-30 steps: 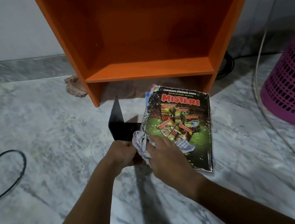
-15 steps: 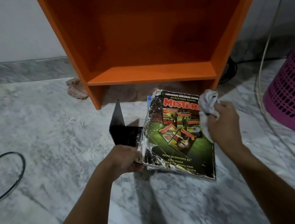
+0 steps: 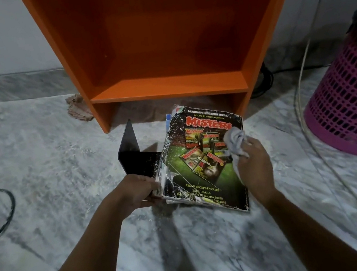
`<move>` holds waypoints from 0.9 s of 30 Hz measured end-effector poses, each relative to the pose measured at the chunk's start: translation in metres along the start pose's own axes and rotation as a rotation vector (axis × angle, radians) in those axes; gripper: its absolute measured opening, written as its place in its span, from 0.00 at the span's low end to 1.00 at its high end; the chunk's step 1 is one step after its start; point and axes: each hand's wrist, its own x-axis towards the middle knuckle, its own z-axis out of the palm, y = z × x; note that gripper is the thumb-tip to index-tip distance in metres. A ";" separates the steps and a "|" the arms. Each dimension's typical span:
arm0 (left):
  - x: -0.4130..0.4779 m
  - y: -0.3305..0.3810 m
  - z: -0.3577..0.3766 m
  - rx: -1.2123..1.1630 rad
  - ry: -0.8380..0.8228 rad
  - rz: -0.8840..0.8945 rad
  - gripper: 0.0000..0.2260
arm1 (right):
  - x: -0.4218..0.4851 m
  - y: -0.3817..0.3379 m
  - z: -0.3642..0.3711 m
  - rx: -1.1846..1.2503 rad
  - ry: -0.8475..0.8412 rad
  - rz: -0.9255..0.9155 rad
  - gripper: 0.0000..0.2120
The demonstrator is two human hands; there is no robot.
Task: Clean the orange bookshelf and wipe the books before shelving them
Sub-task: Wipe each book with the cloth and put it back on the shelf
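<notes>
Steadying the magazine (image 3: 202, 169) with my left hand (image 3: 138, 190) gripping its edge, so my right hand (image 3: 254, 165), fingers curled round a cloth (image 3: 235, 141), can wipe the cover.

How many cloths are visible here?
2: a grey cloth gripped in the right hand, a brownish rag on the floor beside the orange bookshelf.

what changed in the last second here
The right hand swept the cloth from the lower left corner of the magazine across its cover to the right edge. The left hand still grips that corner; the black bookend and orange bookshelf stayed put.
</notes>
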 end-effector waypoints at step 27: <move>0.019 0.007 0.008 0.013 0.050 0.054 0.06 | 0.100 -0.009 0.016 0.030 0.061 0.069 0.14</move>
